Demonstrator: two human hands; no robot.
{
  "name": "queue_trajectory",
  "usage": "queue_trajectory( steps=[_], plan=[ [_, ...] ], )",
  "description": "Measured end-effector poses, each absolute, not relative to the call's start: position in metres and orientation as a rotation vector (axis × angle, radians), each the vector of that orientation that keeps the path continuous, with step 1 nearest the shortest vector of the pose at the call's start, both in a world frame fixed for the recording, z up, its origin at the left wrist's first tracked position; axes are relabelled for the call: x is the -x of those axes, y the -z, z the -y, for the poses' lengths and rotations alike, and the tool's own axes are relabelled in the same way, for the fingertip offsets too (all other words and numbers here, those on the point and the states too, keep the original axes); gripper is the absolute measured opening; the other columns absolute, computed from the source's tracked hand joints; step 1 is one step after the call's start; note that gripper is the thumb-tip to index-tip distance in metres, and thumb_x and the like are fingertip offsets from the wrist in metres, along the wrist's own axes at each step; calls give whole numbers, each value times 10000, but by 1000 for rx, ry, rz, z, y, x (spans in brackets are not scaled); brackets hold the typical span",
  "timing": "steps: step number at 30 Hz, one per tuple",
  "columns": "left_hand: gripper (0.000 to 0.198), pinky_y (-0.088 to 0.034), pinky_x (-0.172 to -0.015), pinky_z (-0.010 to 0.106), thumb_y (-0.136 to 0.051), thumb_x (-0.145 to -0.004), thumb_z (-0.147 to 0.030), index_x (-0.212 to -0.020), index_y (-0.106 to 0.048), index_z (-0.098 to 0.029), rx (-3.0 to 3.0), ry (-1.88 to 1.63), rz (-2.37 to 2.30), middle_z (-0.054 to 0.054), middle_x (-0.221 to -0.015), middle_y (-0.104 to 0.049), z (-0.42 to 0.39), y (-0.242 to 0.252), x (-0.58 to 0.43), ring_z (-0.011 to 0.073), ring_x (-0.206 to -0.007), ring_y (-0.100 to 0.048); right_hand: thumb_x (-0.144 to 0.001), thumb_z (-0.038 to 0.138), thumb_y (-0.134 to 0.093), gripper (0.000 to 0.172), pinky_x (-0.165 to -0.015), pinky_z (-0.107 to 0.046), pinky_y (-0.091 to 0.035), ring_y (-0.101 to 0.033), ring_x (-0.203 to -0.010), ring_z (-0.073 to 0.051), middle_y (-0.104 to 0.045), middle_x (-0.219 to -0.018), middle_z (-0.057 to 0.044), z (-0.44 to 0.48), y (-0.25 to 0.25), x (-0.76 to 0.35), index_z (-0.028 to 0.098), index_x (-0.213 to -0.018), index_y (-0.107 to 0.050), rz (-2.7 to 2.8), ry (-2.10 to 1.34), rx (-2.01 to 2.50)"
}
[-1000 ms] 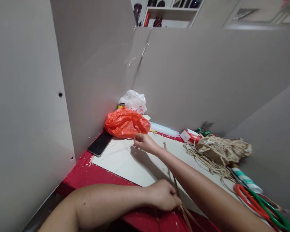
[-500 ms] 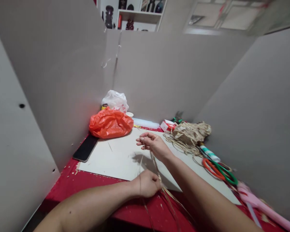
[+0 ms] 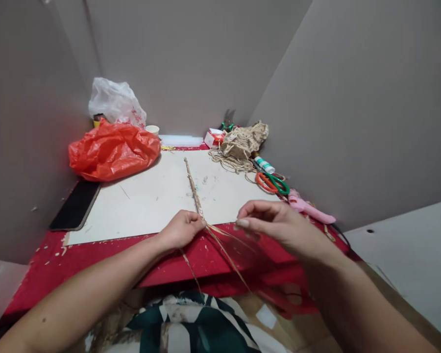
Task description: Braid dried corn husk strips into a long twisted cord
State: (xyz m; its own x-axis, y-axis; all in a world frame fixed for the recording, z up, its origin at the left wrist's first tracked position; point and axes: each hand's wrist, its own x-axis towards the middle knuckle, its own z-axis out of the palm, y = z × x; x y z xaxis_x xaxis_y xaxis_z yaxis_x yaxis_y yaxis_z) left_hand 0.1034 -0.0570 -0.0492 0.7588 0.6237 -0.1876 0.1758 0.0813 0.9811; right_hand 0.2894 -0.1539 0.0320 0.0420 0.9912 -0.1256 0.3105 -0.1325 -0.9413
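A thin braid of tan straw strands (image 3: 193, 186) lies across the white board (image 3: 143, 201), running away from me. My left hand (image 3: 182, 228) is closed and pinches the braid at the board's near edge. Loose strand ends (image 3: 226, 257) trail from that pinch down over the red table edge towards my lap. My right hand (image 3: 275, 223) hovers just to the right, fingers pinched together on one fine strand pulled sideways from the bundle.
An orange plastic bag (image 3: 112, 149) and a white bag (image 3: 115, 100) sit at the back left, a black phone (image 3: 75, 206) by the board. A pile of woven cord (image 3: 242, 139), scissors (image 3: 272, 182) and a pink tool (image 3: 308, 208) lie along the right. Grey partition walls enclose the red table (image 3: 220, 250).
The view dropped and swung right. My right hand drew back from the far end of the braid to the near edge beside my left hand, and the braid now lies stretched flat on the board.
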Motion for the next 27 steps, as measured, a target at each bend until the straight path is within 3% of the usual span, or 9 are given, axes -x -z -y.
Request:
queue_trajectory(
  steps=[3,6,15,27],
  plan=[
    [323,-200,-499,223,-511,-753,-426,-603,-481,-141,-1499,-373,-687,-60,-513,-351,58,48,-103,61,-493,-258,-740,342,-650,184,-784,-315,-454,-598,-844,-184,-664,-918,-79,156,-10,-276,161,-706,-636,1478,-1046,1554],
    [325,-203,-503,222,-518,-753,-420,-588,-470,-144,-1501,-387,-668,-62,-515,-342,58,47,-103,61,-503,-244,-748,296,-615,153,-878,-336,-402,-575,-948,-197,-629,-1056,-83,147,8,-268,156,-685,-620,1549,-976,1578],
    [272,-208,-488,209,-526,-766,-360,-601,-498,-146,-1445,-356,-691,-74,-483,-338,60,40,-104,56,-472,-241,-724,337,-630,210,-583,-233,-397,-501,-602,-104,-610,-718,-28,129,31,-282,144,-704,-551,1451,-1266,1556],
    [307,-202,-460,196,-545,-773,-402,-635,-577,-130,-1471,-298,-773,-68,-481,-342,61,37,-108,50,-462,-232,-725,201,-534,95,-579,-224,-399,-497,-603,-106,-600,-706,-20,133,39,-283,168,-646,-495,1497,-1092,1569]
  ],
)
